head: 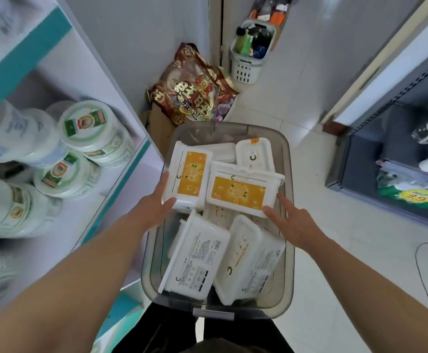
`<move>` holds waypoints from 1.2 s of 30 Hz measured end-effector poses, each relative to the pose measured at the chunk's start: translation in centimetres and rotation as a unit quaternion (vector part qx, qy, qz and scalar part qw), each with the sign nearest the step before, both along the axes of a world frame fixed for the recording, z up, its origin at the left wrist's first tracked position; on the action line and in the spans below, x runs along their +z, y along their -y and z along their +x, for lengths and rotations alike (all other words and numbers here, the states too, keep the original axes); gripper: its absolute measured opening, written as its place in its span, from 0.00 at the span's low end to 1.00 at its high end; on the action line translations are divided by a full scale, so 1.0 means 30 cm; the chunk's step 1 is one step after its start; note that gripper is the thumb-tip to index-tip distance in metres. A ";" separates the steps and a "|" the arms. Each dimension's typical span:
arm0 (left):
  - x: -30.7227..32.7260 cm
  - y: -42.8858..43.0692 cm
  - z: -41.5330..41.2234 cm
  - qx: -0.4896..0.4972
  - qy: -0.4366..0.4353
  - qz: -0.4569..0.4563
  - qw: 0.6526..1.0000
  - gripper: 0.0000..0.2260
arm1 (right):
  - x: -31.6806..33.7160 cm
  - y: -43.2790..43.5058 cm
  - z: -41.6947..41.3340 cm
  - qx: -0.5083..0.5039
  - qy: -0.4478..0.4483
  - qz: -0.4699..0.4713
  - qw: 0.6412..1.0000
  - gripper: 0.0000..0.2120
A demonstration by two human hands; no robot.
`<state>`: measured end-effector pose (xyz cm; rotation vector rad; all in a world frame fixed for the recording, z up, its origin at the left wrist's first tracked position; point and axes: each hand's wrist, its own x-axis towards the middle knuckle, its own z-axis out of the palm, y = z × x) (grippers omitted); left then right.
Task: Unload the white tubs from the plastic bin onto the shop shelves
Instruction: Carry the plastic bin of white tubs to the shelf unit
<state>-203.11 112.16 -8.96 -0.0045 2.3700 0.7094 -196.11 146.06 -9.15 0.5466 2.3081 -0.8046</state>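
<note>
Lower white tubs half hidden under yellow-labelled tubs

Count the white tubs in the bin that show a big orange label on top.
2. The left tub lies against the bin's left wall, at the left hand; the right tub lies beside it, at the right hand. Others may hide such labels.
</note>
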 end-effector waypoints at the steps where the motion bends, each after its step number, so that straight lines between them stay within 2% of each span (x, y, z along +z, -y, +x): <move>1: -0.013 0.010 -0.032 0.001 0.005 -0.010 1.000 0.32 | -0.012 0.015 -0.016 -0.007 -0.002 0.001 1.000 0.47; 6: -0.060 0.033 -0.160 0.009 0.022 -0.022 0.999 0.31 | -0.062 0.068 -0.084 -0.041 -0.009 0.003 0.999 0.44; 14: -0.132 0.049 -0.223 -0.006 0.021 -0.005 1.000 0.31 | -0.111 0.108 -0.073 -0.071 0.000 0.004 0.997 0.46; 18: -0.141 0.042 -0.216 0.001 0.020 -0.019 1.000 0.31 | -0.100 0.119 -0.064 -0.075 -0.014 0.010 0.997 0.46; 20: -0.130 0.025 -0.210 -0.009 0.016 -0.054 0.998 0.31 | -0.087 0.126 -0.060 -0.070 -0.017 0.023 0.997 0.45; 22: -0.109 0.005 -0.200 -0.040 -0.027 -0.122 0.991 0.31 | -0.065 0.131 -0.055 -0.054 -0.026 0.054 0.997 0.43; 24: -0.069 -0.025 -0.181 -0.082 -0.105 -0.184 0.974 0.28 | -0.033 0.128 -0.047 -0.026 -0.054 0.097 0.993 0.39; 26: -0.020 -0.060 -0.155 -0.116 -0.168 -0.207 0.957 0.23 | 0.007 0.121 -0.035 -0.003 -0.098 0.121 0.988 0.33; 31: 0.101 -0.156 -0.066 -0.148 -0.261 -0.196 0.934 0.19 | 0.130 0.098 -0.007 0.063 -0.199 0.140 0.968 0.25; 36: 0.175 -0.233 0.028 -0.150 -0.288 -0.152 0.934 0.17 | 0.190 0.074 0.008 0.092 -0.227 0.125 0.961 0.26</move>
